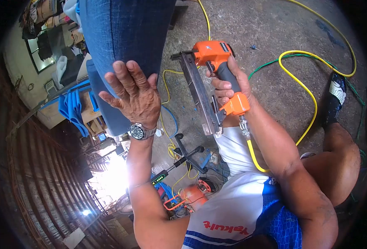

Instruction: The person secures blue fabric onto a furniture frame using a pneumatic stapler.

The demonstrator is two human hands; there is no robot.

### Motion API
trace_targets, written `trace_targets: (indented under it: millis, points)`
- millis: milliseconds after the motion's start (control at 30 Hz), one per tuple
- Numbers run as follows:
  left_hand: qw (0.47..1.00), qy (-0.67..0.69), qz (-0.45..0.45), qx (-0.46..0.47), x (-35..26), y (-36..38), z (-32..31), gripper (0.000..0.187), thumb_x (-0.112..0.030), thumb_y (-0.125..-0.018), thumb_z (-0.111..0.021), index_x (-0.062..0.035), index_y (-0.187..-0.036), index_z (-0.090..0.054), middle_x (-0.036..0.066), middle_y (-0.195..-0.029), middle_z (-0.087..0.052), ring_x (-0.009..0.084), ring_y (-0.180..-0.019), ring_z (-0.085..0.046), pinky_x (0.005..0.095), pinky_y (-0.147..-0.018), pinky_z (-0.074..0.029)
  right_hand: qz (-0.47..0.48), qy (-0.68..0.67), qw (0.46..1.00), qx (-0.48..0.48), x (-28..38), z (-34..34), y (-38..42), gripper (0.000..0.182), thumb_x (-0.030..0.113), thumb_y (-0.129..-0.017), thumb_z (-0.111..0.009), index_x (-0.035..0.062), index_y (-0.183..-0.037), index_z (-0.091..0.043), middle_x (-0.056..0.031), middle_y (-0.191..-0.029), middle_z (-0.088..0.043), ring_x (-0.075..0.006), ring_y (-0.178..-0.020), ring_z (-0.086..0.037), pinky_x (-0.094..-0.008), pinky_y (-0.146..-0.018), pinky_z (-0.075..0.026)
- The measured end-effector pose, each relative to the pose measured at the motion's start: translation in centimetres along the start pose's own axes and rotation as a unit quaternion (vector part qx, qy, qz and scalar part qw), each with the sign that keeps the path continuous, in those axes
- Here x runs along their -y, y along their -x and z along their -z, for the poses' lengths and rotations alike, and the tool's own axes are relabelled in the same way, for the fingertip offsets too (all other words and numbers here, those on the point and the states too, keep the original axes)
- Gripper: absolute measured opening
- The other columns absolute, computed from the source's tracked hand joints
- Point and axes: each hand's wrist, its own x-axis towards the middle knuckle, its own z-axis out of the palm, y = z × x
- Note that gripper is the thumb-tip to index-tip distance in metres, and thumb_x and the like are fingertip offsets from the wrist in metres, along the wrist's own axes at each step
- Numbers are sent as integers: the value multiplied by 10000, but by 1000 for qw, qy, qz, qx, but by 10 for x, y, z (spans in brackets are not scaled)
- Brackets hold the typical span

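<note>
We're gripping the orange staple gun (210,76) w/ our right hand (229,83), fingers fully wrapped round its dark handle, so that hand is closed tight on the tool; the gun's long metal magazine is slanting down toward our lap and its nose is pointing up near the edge of the blue cushion (125,41). A yellow air hose (303,95) is plugging into the bottom of the handle, then looping out over the concrete floor (266,25) and back. Our left hand (133,93) is lying flat & open, fingers spread, palm pressing against the blue fabric of the cushion, holding nothing inside it; there's a wristwatch (140,132) sitting on that wrist. The gun & the left hand are near each other but not touching, w/ a strip of floor showing between them. We're wearing a white & blue shirt (241,211), & our bare knee (337,162) is showing at the right, just below a black shoe (335,97). Further down the floor, a black tool w/ green lights (167,174) is lying beside an orange machine (191,195). More blue fabric (71,110) is hanging over a wooden bench at the left.
</note>
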Motion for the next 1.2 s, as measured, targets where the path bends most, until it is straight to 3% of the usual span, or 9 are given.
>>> trace_targets:
  millis: [133, 300, 533, 633, 733, 767, 1000, 1100, 1200]
  points:
    - [999, -26, -19, 5, -8, 9, -4, 744, -519, -1026, -369, -157, -1622, -108, 110, -1696, -14, 329, -1560, 8, 613, -1205, 87, -14, -15, 1000, -1, -2, -2, -1, 775, 689, -918, -552, -48, -1161, -542, 7, -598, -471, -100, -434, -530, -300, -454, -548]
    - [989, -98, -85, 77, -11, 23, -7, 769, -410, -1005, -473, -101, -1616, -124, 119, -1696, 14, 324, -1559, 69, 604, -1194, 120, -17, -26, 1000, -8, -6, -8, -1, 774, 683, -910, -573, -53, -1146, -549, 7, -590, -469, -103, -434, -532, -297, -450, -545]
    - [968, -155, -154, 127, -13, 39, -3, 670, -332, -1010, -440, -95, -1598, -223, 90, -1697, -81, 309, -1564, 50, 582, -1205, 120, -11, 0, 1000, -7, -2, -9, -2, 757, 684, -912, -571, -41, -1130, -560, 14, -586, -463, -90, -430, -526, -281, -442, -537]
    - [929, -230, -224, 185, -10, 55, 2, 619, -356, -1014, -426, -95, -1566, -331, 52, -1685, -176, 265, -1570, 7, 540, -1218, 108, -18, -18, 1000, -10, -5, -11, 0, 761, 693, -916, -556, -36, -1131, -562, 19, -588, -459, -89, -428, -522, -284, -444, -533]
    - [934, -210, -222, 186, -11, 55, -4, 599, -397, -1010, -426, -101, -1531, -411, 21, -1661, -260, 187, -1568, -47, 524, -1221, 88, -34, -28, 999, -20, -10, -5, 0, 768, 702, -914, -548, -33, -1138, -562, 22, -595, -458, -87, -430, -519, -287, -446, -530]
    - [929, -226, -243, 162, -9, 55, -3, 526, -366, -1010, -369, -101, -1435, -532, 28, -1632, -328, 172, -1556, -115, 562, -1222, 45, -33, -19, 999, -22, -13, -4, 1, 769, 704, -911, -551, -28, -1147, -561, 22, -605, -463, -86, -437, -521, -284, -450, -529]
    - [912, -248, -287, 154, 4, 54, -3, 640, -527, -999, -353, -106, -1446, -533, 29, -1625, -337, 156, -1519, -206, 576, -1204, 26, -47, -30, 998, -8, -29, -5, -5, 751, 696, -914, -557, -19, -1142, -558, 21, -613, -473, -86, -450, -529, -274, -478, -543]
    - [923, -205, -272, 178, -2, 60, -10, 556, -402, -967, -473, -162, -1468, -493, 21, -1553, -451, 120, -1472, -311, 551, -1213, 13, -59, -39, 998, 3, -31, 2, -8, 744, 700, -910, -558, -10, -1133, -559, 22, -614, -474, -83, -454, -528, -269, -482, -544]
    - [913, -235, -289, 167, -2, 55, -3, 547, -330, -929, -488, -176, -1454, -501, 21, -1546, -457, 113, -1458, -337, 554, -1211, -26, -65, -31, 997, 0, -35, -2, -9, 736, 707, -905, -558, 4, -1125, -561, 24, -614, -473, -77, -458, -522, -262, -479, -539]
